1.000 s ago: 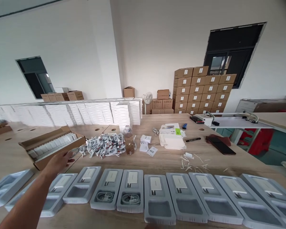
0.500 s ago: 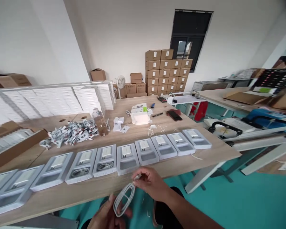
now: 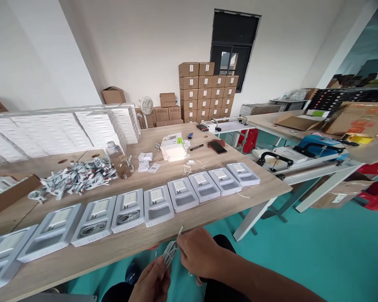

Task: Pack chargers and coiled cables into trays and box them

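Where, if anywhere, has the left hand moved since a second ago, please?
Yes: the left hand has moved from beside the cable pile toward the camera, past the near table edge.

Only view: head-worn camera, above and just short of table [image 3: 189, 220], facing forward and down across it, wall [image 3: 138, 50] beyond table
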The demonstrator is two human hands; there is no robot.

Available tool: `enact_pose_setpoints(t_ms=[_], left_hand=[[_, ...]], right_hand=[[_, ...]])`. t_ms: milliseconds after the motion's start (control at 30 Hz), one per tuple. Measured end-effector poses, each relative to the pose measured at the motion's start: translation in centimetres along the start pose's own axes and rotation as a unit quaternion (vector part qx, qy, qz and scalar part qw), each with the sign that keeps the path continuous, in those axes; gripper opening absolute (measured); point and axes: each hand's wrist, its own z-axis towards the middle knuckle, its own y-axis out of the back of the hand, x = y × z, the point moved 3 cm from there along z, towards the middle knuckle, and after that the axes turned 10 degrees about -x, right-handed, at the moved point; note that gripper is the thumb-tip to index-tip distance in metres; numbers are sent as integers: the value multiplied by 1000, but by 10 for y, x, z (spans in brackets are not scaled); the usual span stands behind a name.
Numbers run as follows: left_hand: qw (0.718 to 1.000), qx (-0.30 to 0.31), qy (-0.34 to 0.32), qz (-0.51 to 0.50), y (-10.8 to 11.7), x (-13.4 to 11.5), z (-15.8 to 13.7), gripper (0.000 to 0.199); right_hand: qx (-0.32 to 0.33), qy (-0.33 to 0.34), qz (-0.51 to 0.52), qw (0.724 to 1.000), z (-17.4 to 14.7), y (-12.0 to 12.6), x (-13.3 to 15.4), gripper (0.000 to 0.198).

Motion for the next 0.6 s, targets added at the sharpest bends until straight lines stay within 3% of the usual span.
enact_pose_setpoints(t_ms=[100, 267, 333, 433, 500, 533, 600], left_hand=[[1000, -15, 11, -19, 4, 3, -3, 42], [999, -10, -1, -51, 2, 9, -5, 40], [998, -3, -11, -61, 0, 8, -5, 37], [998, 18, -20, -65, -3, 5, -4, 37], [998, 30, -39, -47, -2, 2, -3, 38], [998, 31, -57, -23, -2, 0, -3, 40], [995, 22, -84, 39, 1, -4, -3, 43]], right_hand=[[-35, -102, 160, 981, -1, -6, 5, 7], [-86, -189, 367, 907, -2, -13, 16, 14], [-96, -217, 455, 858, -5, -20, 20, 16], [-106, -263, 586, 759, -11, -38, 24, 19], [-104, -301, 629, 710, -13, -52, 23, 23], [-101, -318, 631, 700, -14, -58, 23, 24], [-115, -339, 596, 719, -16, -64, 18, 22]])
